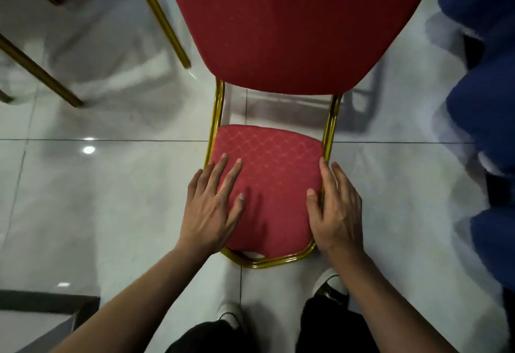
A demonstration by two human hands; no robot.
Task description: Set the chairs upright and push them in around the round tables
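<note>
red chair [278, 46] w/ gold metal frame [330, 127] sits right in front of the person, filling the upper middle of the head view. which way up it is overall is hard to tell from here; the big padded panel is at the top, and the smaller quilted pad [267, 185] is below it, nearest the person's feet.

left hand [211, 207] lies flat on the left part of that pad, fingers straight and spread, gripping nothing. right hand [335, 213] rests along the pad's right edge, fingers fairly straight over the gold tube, thumb on the fabric; looks like contact, not a real grip yet.

handling, my guess: tubular frame is stiff and prob moderately light, ok for 2 hands. padding is soft and gives, fabric can slide under a flat palm, so the pad is a poor hold. better to curl fingers round the gold tube on both sides of the pad. glossy tiled floor [111, 199] under the chair looks slick, so legs should slide easily but may skid.

left of the chair: legs of another gold chair [161, 18]. right of it: blue stacked seats [485, 101].
</note>
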